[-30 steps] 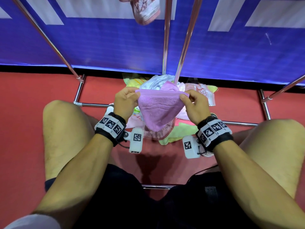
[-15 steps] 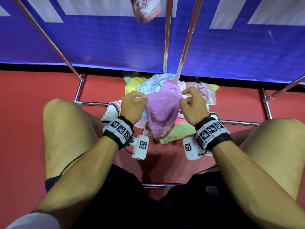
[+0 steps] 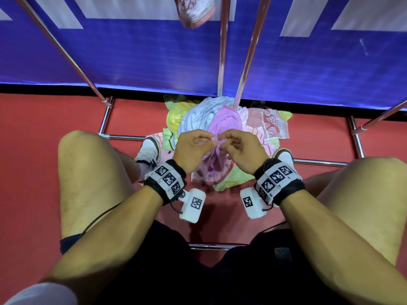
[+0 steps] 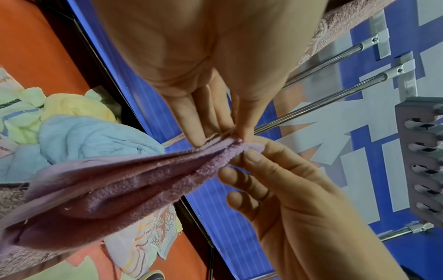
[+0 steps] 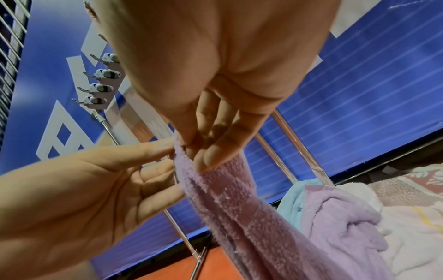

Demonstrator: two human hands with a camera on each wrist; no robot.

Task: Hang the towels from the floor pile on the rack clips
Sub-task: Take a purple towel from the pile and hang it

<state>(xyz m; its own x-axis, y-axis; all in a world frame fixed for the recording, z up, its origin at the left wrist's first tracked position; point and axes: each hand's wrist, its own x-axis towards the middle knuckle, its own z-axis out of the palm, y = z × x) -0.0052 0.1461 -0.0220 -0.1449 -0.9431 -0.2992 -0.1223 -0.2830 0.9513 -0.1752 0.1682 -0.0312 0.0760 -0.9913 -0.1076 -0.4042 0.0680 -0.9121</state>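
- Hands meeting at centre frame: left hand (image 3: 193, 148) and right hand (image 3: 240, 150) both pinching the gathered top edge of the purple towel (image 3: 214, 166), fingertips nearly touching.
- Towel's long axis running down from the pinch toward the floor pile (image 3: 222, 122) just beyond, lower folds trailing onto it.
- Rack clips (image 5: 100, 87) sitting above the hands, upper left in the right wrist view; a pinkish patterned towel (image 3: 193, 12) hanging at top of frame.
- Judging next move: lift straight up; either hand about equally near.

Bright even indoor light, soft shadows, wide-angle edge bending, blurred wrist palms
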